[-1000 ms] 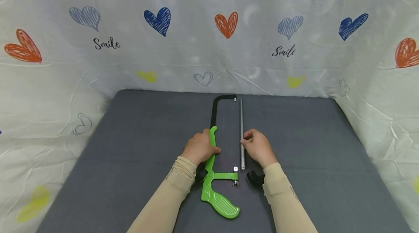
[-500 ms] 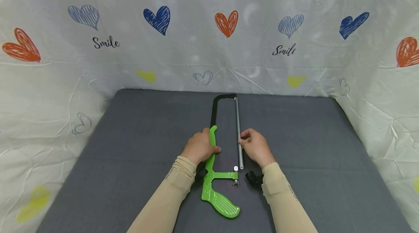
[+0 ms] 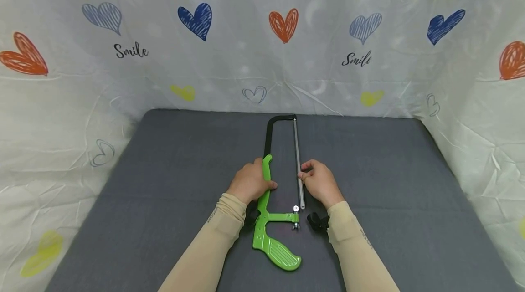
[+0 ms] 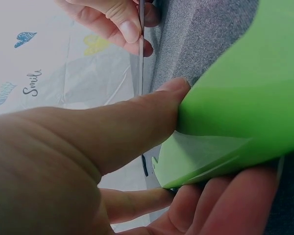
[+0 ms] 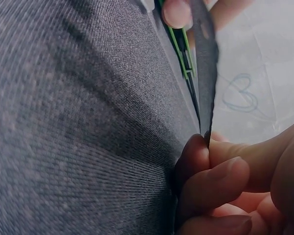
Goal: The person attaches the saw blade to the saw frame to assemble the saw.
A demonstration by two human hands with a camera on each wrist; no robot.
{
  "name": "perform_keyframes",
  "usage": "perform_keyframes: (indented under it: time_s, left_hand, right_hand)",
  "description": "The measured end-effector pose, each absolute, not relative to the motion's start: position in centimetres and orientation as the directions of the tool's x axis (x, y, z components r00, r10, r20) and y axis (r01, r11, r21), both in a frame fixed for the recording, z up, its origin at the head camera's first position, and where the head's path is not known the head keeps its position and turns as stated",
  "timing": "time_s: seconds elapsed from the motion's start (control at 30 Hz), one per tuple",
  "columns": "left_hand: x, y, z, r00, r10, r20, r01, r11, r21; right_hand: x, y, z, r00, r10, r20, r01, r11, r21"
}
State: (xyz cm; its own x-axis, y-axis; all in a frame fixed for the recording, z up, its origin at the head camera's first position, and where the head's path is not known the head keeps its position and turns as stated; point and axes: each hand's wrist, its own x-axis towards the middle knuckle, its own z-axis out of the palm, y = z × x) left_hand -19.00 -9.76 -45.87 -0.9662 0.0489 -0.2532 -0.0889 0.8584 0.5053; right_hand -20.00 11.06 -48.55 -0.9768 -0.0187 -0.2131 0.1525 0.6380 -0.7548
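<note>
A hacksaw frame (image 3: 280, 217) lies in the middle of the table in the head view, its green grip toward the person and its black bow pointing away. My left hand (image 3: 249, 183) grips the green spine, thumb on the inner side; the left wrist view shows the fingers curled under the green part (image 4: 245, 93). Between thumb and fingers, my right hand (image 3: 321, 182) pinches a thin grey saw blade (image 3: 297, 146). The blade's far end meets the tip of the bow. Its near end sits just right of the front post (image 3: 295, 210), which carries a wing nut (image 3: 295, 226).
Dark grey cloth covers the table (image 3: 184, 155). A pale curtain (image 3: 234, 64) printed with hearts hangs behind it and along both sides. A dark strap (image 3: 317, 222) shows at the right wrist.
My right hand has shifted slightly left with the blade, bringing its far end from beside the bow's tip onto it. The left hand and the hacksaw frame have stayed in place.
</note>
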Motion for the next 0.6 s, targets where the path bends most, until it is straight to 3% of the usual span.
perform_keyframes:
  time_s: [0.6]
  left_hand:
    - [-19.09, -9.46, -45.7, -0.967, 0.058, -0.249, -0.077, 0.863, 0.499]
  right_hand:
    - [-19.96, 11.23, -48.02, -0.969, -0.039, -0.245, 0.171, 0.612, -0.772]
